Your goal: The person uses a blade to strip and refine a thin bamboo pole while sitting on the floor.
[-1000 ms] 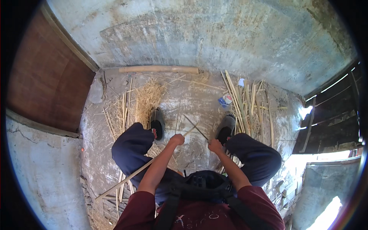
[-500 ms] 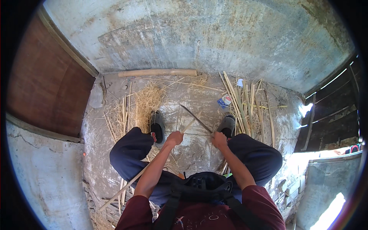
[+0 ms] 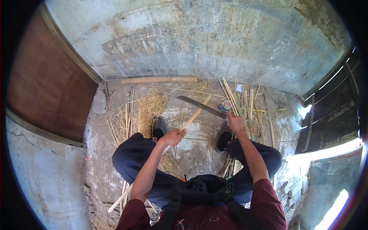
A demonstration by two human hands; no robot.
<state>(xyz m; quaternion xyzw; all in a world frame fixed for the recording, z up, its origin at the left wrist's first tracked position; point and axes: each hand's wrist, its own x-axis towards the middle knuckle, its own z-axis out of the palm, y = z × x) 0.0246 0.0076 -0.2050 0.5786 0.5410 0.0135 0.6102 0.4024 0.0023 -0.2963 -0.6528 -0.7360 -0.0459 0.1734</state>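
I am sitting low on the concrete floor [image 3: 199,145] with my knees spread, and my left hand [image 3: 173,137] is gripping a long bamboo strip [image 3: 191,119], fingers clenched around it about midway along its length. The strip is running slantwise: its far end is pointing up past the blade toward the wall, and its near end is trailing down beside my left thigh to the floor. My right hand [image 3: 234,123] is holding a machete [image 3: 199,105] by its handle, fingers closed tight on it. The dark blade is stretching out leftward from that hand and is crossing over the upper part of the bamboo strip; I cannot tell whether the edge is touching the strip or hovering just above it. My black shoes [image 3: 158,128] are resting on the floor on either side of the strip. A loose heap of dry straw [image 3: 149,109] is lying just beyond my left shoe, and a bundle of split bamboo sticks [image 3: 245,103] is lying beyond my right hand. A thick bamboo pole [image 3: 159,80] is lying along the foot of the wall, well beyond the machete.
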